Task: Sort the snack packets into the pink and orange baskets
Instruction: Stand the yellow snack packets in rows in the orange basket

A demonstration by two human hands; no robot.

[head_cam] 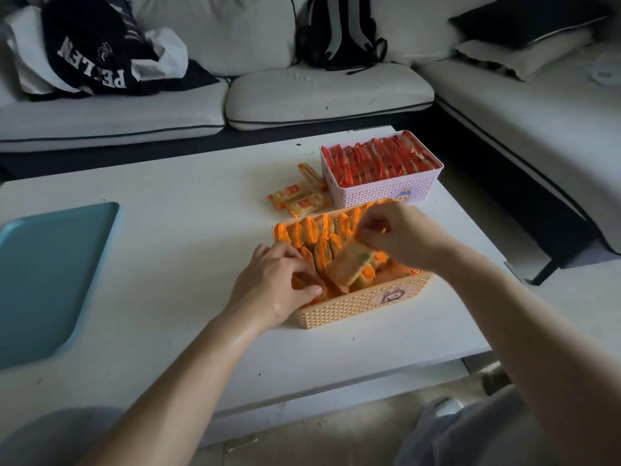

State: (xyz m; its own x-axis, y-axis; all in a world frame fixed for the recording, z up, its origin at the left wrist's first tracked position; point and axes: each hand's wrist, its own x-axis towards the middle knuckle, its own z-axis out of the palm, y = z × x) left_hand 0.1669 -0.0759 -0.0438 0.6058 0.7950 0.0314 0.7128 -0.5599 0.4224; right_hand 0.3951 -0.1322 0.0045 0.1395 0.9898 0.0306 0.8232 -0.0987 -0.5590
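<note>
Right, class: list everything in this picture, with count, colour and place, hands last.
table: one, white, centre
tray: one, teal, table's left
pink basket: one, pink, table's far right
red packets: many, red, in pink basket
orange basket: one, orange, before pink basket
orange packets: many, orange, in orange basket
loose packets: about four, orange, left of pink basket
sofa: one, pale, behind table
backpack: one, dark, on sofa
left hand: one, gripping orange packets
right hand: one, pinching a packet over orange basket

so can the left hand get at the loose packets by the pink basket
Probably yes. The loose packets lie uncovered on the table beyond the orange basket, beside the pink basket. The left hand is gripping other packets in the orange basket, so it would need to let go first.
</note>
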